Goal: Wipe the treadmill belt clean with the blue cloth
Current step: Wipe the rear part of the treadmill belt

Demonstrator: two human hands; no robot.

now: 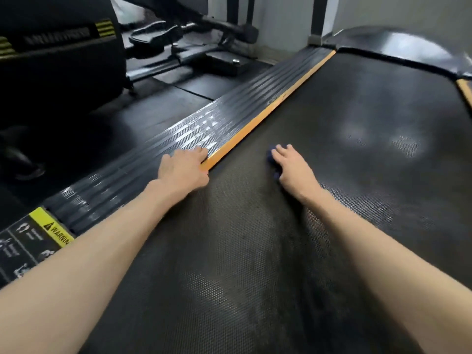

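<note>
The black textured treadmill belt [332,129] fills the middle and right of the head view. My right hand [293,167] lies flat on top of the blue cloth [272,157] and presses it onto the belt; only small dark blue edges show at the hand's left side. My left hand [184,167] rests palm down on the ribbed side rail [153,159] at the belt's left edge, with its fingers stretched over the orange strip [268,108]. Lighter, shiny patches show on the belt further ahead.
A yellow warning label [52,227] sits on the rail near the bottom left. Left of the treadmill stand another black exercise machine [58,54] with pedals and a dark rubber floor [143,118]. The motor cover [398,44] closes the belt's far end.
</note>
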